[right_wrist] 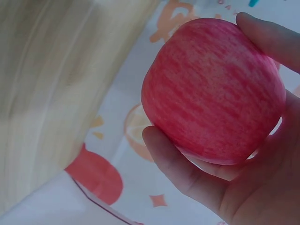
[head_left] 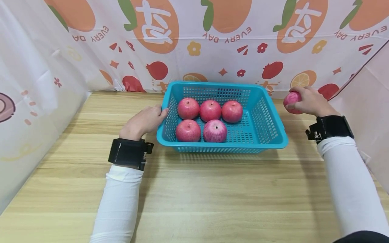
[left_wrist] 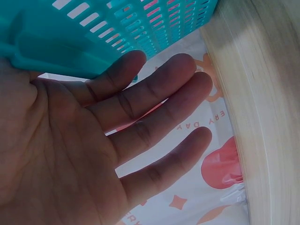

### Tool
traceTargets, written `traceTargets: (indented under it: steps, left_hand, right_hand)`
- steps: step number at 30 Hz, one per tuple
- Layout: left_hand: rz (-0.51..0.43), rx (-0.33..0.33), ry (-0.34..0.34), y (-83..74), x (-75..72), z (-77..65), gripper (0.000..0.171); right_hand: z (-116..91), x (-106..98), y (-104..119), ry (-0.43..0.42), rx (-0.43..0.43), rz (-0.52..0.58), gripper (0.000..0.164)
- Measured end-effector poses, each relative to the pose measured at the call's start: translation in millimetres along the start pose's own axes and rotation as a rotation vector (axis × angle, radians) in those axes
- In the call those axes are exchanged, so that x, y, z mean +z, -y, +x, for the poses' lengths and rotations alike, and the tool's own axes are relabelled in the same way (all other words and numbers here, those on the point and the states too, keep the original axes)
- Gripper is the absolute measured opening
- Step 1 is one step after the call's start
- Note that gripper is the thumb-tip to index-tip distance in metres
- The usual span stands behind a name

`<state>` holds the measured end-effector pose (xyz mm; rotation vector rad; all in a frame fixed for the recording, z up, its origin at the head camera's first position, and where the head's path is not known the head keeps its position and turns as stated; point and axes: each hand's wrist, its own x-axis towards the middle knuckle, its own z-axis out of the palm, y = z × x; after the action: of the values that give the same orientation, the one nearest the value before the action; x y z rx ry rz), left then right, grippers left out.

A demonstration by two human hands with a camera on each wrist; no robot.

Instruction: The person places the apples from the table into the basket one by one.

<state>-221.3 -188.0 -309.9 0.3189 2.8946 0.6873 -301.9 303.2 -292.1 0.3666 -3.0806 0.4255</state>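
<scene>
A turquoise plastic basket (head_left: 271, 123) stands on the table with several red apples (head_left: 210, 110) inside, grouped on its left and middle. My left hand (head_left: 145, 122) grips the basket's left rim, thumb over the top edge. In the left wrist view, the other fingers (left_wrist: 154, 89) extend loosely along the outside of the latticed wall, and the thumb is hidden. To the right of the basket, my right hand (head_left: 313, 100) holds one more apple (head_left: 292, 102). The right wrist view shows this streaky red apple (right_wrist: 213, 91) held between the thumb and fingers.
A wooden table (head_left: 212, 192) spans the workspace. Behind it hangs a white fruit-printed cloth (head_left: 209, 57), close to the basket's far side. Another pale sheet (head_left: 39, 77) borders the left, and a pale wall (head_left: 373, 101) stands close by the right arm.
</scene>
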Motion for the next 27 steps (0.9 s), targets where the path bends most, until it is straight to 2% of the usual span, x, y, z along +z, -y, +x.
traceTargets:
  steps: [8, 18, 27]
  left_hand:
    - [-0.008, -0.007, 0.003, -0.2, 0.5, -0.4, 0.050]
    - [-0.004, -0.007, 0.002, 0.5, 1.6, -0.2, 0.051]
    - [0.004, 0.002, 0.005, 0.2, 0.2, 1.0, 0.049]
  right_hand:
    - [0.9, -7.0, 11.4, -0.016, -0.044, 0.024, 0.061]
    - [0.0, -14.5, 22.5, -0.023, -0.062, 0.032, 0.065]
    - [-1.5, -20.2, 34.3, -0.071, -0.137, 0.029, 0.064]
